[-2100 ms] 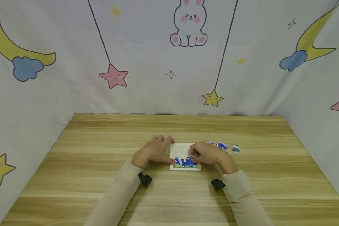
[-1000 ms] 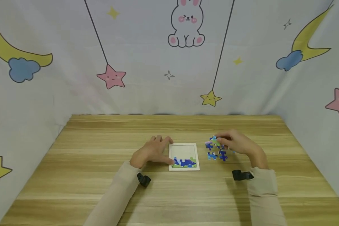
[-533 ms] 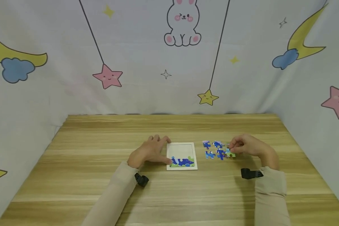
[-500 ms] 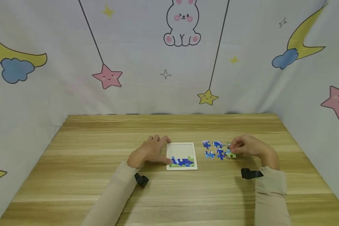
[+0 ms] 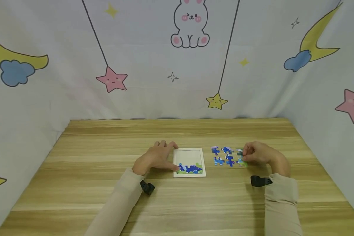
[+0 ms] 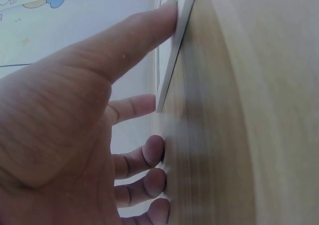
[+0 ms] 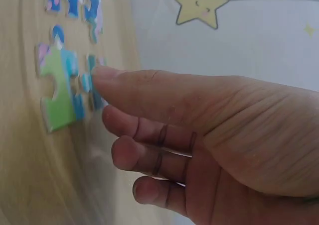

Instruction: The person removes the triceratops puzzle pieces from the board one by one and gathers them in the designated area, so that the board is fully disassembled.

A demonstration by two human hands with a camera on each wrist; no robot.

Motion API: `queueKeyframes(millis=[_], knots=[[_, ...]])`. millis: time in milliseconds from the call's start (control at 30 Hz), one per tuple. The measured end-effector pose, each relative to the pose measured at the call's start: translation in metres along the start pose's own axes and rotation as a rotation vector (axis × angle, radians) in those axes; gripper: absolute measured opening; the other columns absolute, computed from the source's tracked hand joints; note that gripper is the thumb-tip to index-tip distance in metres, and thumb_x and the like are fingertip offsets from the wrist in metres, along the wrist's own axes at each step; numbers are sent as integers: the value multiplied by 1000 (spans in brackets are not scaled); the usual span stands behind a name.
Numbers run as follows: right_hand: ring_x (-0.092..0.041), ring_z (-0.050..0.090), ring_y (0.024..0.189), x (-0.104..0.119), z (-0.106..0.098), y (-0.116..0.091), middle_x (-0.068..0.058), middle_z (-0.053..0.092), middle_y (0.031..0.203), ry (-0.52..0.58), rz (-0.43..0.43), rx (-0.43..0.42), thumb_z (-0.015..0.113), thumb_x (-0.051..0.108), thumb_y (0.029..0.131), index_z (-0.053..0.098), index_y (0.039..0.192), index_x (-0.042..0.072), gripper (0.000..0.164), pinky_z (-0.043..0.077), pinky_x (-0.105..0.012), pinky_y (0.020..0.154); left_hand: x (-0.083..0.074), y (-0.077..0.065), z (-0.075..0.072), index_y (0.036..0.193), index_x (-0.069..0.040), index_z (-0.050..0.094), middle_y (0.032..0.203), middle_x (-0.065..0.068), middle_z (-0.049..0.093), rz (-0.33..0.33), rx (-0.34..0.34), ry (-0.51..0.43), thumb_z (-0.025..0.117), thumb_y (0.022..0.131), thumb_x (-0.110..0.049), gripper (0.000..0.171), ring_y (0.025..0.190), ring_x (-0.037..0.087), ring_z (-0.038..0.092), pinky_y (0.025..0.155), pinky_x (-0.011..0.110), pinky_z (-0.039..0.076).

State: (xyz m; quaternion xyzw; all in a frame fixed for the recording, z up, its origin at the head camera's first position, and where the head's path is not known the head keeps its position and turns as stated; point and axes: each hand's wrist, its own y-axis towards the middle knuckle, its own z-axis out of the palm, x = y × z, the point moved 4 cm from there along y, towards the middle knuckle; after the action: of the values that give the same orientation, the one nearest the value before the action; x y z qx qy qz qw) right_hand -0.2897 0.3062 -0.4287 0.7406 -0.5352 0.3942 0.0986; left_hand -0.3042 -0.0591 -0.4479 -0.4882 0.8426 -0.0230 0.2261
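My left hand (image 5: pixel 156 158) is spread at the left side of a square white puzzle tray (image 5: pixel 189 175). Its thumb rests on the tray's lower left, and its index fingertip is at the upper left corner. A strip of joined pieces (image 5: pixel 190 169) with a blue creature on green fills the tray's bottom. To the right, my right hand (image 5: pixel 259 153) hovers low beside a green-and-blue jigsaw piece (image 7: pixel 57 90) lying on the table. In the right wrist view its thumb tip overlaps a teal piece (image 7: pixel 94 99) behind; a gap shows between thumb and index in the head view.
Several loose blue jigsaw pieces (image 5: pixel 229 160) lie in two rows between the tray and my right hand. The wooden table (image 5: pixel 177 206) ends at a white cloth backdrop (image 5: pixel 153 98) printed with stars and a rabbit.
My right hand has gone from the tray to the loose pieces, carrying a green-and-blue piece. That piece now lies at the near row's right end. My left hand has stayed at the tray.
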Motion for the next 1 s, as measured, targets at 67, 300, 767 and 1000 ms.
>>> queueKeyframes(millis=[67,300,767,1000], knots=[[-15,52,71,7,0,2,-3,58,79,-24,-10,-28,72,7,91,60,91,1,13,44,-29,63,0,0,0,143,-24,43,127,16,48,4,-3,-8,79,79,-57,81,112,33,46,89,50,46],[-15,53,70,51,21,27,-2,59,81,-151,-92,-49,70,11,93,63,96,5,10,45,-32,63,0,-1,0,144,-24,43,128,16,47,6,-6,-17,79,80,-57,81,112,33,46,89,49,46],[-6,49,59,129,111,66,4,58,71,-163,-282,191,70,9,94,63,106,6,15,42,-24,58,2,0,2,143,-22,42,122,14,47,31,5,16,78,76,-63,87,109,31,45,89,47,44],[-2,44,55,140,130,68,8,51,64,-210,-343,207,78,14,88,54,117,3,39,37,-21,57,2,-3,-1,146,-23,39,118,11,45,57,38,62,82,70,-64,96,103,26,43,85,41,45]])
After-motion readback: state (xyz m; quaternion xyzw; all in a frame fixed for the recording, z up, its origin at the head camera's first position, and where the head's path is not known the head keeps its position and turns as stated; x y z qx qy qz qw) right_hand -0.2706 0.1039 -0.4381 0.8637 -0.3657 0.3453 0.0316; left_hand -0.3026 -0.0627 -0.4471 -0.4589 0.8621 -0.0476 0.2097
